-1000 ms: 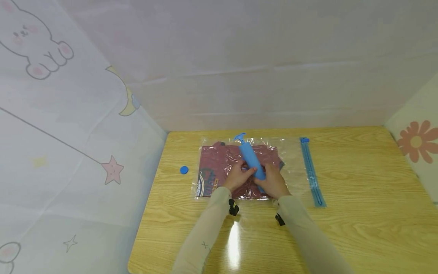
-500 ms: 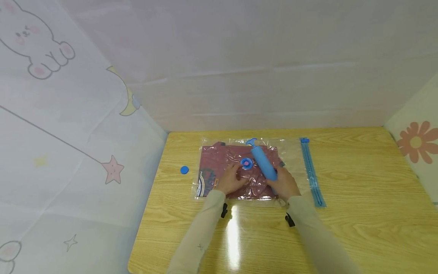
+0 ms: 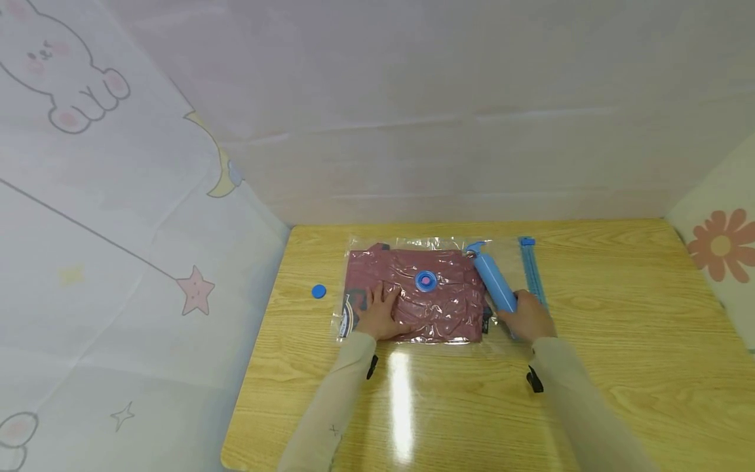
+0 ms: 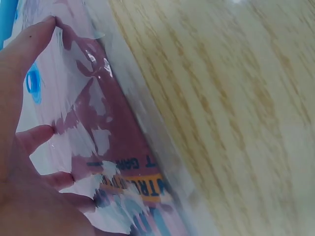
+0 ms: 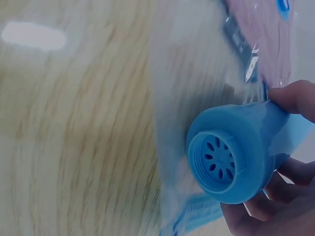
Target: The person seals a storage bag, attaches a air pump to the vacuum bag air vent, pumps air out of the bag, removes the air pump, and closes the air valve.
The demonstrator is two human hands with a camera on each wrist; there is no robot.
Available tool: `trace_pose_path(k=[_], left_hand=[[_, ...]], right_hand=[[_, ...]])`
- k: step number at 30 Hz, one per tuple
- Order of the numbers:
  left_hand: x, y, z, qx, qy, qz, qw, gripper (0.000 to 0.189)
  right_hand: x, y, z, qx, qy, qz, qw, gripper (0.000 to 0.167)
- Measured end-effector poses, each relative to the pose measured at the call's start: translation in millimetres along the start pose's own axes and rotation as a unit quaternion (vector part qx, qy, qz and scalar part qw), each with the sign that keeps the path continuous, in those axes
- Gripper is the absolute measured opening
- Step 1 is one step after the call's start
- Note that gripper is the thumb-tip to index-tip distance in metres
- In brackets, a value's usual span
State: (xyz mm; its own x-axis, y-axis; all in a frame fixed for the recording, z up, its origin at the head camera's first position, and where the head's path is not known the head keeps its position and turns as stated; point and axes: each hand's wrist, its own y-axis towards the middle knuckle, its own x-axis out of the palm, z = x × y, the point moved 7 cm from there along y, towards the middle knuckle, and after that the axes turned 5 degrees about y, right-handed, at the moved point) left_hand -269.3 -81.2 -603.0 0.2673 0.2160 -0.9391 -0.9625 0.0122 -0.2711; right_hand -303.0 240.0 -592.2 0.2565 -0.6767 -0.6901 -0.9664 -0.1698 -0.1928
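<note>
A clear vacuum storage bag (image 3: 445,314) with a folded maroon garment (image 3: 366,265) inside lies flat on the table. Its round blue valve (image 3: 426,281) sits uncapped in the middle. My left hand (image 3: 379,319) rests on the bag with fingers spread, left of the valve; the left wrist view shows the fingertips (image 4: 51,130) on the plastic over printed lettering. My right hand (image 3: 529,318) grips a blue hand pump (image 3: 494,280) by its lower body, over the bag's right part. In the right wrist view the slotted, threaded end of the pump (image 5: 216,162) faces the camera.
A blue valve cap (image 3: 318,291) lies on the wooden table (image 3: 619,314) left of the bag. Along the bag's right end runs a blue zip strip (image 3: 533,272) with a slider (image 3: 527,241). Patterned cloth walls (image 3: 413,157) stand behind and beside the table.
The pump has come away from the valve and moved right in my right hand. My left hand has left the pump's base, slid left and spread on the bag. The valve is uncovered.
</note>
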Motion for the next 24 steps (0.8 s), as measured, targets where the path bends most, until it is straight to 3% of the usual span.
trace_pose_path(k=[11, 16, 24], left_hand=[[0.9, 0.9, 0.9, -0.013, -0.001, -0.014, 0.9998, 0.106], [0.7, 1.0, -0.3, -0.018, 0.002, -0.022, 0.9996, 0.112], [6.3, 2.3, 0.9, -0.018, -0.006, -0.022, 0.9996, 0.117]], right_hand=[[-19, -6.2, 8, 0.009, -0.013, -0.007, 0.9998, 0.066], [-28, -3.3, 22, 0.026, -0.018, -0.020, 0.9993, 0.072], [-54, -8.3, 47, 0.046, -0.013, -0.003, 0.9988, 0.077]])
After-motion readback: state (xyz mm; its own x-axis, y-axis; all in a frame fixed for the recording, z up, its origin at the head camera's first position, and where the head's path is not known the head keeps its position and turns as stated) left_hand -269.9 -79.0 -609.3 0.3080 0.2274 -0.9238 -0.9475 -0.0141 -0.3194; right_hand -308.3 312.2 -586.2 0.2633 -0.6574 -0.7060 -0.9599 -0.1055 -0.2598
